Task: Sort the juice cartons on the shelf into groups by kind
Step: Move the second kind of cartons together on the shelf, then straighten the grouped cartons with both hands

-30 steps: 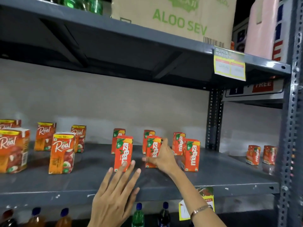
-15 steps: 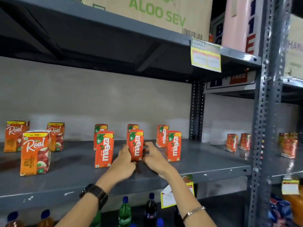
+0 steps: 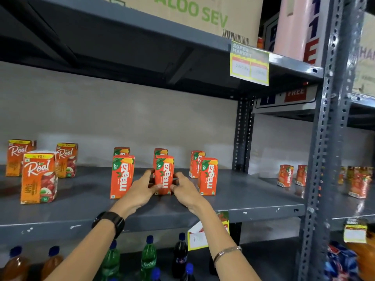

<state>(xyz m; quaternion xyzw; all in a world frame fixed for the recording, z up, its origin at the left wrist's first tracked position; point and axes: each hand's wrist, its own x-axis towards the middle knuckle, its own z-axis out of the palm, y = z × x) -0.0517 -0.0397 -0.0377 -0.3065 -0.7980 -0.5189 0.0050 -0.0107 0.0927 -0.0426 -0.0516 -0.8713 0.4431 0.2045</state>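
Several orange Maaza cartons stand in two rows on the grey shelf (image 3: 253, 201). Both hands clasp the middle front Maaza carton (image 3: 164, 174): my left hand (image 3: 140, 189) grips its left side and my right hand (image 3: 185, 191) its right side, low down. It stands upright on the shelf. Another Maaza carton (image 3: 121, 176) stands to its left and one more Maaza carton (image 3: 208, 176) to its right. Three Real cartons (image 3: 38, 176) stand at the left end.
A steel upright (image 3: 322, 159) separates this bay from the right one, where more small cartons (image 3: 285, 175) stand. Drink bottles (image 3: 149, 258) fill the shelf below. A cardboard box (image 3: 182, 11) sits on the upper shelf, with a price tag (image 3: 249, 63) hanging.
My left hand rose from below the shelf edge to the middle Maaza carton's left side. My right hand slid down from its top to its right side. The view shifted right.
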